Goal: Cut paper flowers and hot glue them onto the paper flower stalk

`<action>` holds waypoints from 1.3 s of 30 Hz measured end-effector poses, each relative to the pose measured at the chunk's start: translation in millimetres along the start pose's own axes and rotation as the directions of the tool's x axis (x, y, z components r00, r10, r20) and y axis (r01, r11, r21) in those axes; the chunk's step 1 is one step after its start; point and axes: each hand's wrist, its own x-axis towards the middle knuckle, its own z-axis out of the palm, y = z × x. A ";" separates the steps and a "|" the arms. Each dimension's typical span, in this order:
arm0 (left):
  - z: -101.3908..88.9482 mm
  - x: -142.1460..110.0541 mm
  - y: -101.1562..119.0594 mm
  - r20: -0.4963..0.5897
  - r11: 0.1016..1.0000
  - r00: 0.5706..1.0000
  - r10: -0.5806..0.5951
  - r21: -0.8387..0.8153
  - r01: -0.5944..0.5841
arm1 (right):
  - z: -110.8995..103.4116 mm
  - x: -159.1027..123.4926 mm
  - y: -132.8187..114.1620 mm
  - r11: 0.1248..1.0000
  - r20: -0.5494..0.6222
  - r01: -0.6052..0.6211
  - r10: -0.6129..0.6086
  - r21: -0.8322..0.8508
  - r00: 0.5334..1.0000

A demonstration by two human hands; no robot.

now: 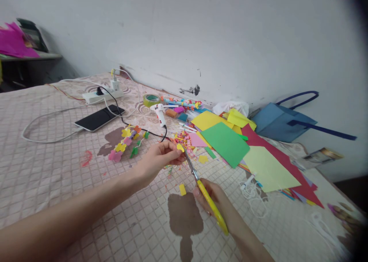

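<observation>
Your yellow paper piece (180, 147) sits at the tips of the scissors (211, 203)

Your left hand (165, 153) pinches it between thumb and fingers, that grip closed, probably so its edge stays exposed. Your right hand (219, 196) has its grip wrapped around the yellow handles, likely to steer. Paper scraps (185, 137) lie just beyond; the glue gun (160, 115) sits farther back, perhaps parked out of the way.

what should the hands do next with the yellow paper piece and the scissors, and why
Probably turn the yellow paper piece slightly to offer its edge for a snip: the left hand pinches it, and the right hand holds the scissors with their tips beside it, though whether they touch is unclear.
</observation>
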 end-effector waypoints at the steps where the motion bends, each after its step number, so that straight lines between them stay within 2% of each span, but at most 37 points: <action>1: 0.1 -0.1 0.0 0.000 1.000 1.000 -0.001 0.001 0.001 | 0.1 -0.1 0.2 1.000 0.000 -0.004 0.004 0.002 1.000; 15: -0.5 -0.1 0.6 0.011 1.000 1.000 -0.004 0.027 0.004 | -2.2 -0.1 -6.1 0.995 -0.021 0.036 -0.038 -0.093 0.999; 21: -0.8 0.6 0.0 0.020 0.999 1.000 -0.006 0.031 0.005 | -1.6 -0.2 0.4 0.996 -0.023 0.067 -0.068 -0.064 0.997; 29: -1.9 1.2 -0.2 0.032 0.999 0.999 0.015 0.041 -0.017 | -1.7 -2.3 -8.3 0.997 -0.012 0.005 -0.006 -0.071 1.000; 39: -0.3 1.0 1.5 0.011 1.000 1.000 -0.001 0.026 0.001 | -2.1 -0.9 -3.4 0.999 -0.004 0.024 -0.024 -0.037 1.000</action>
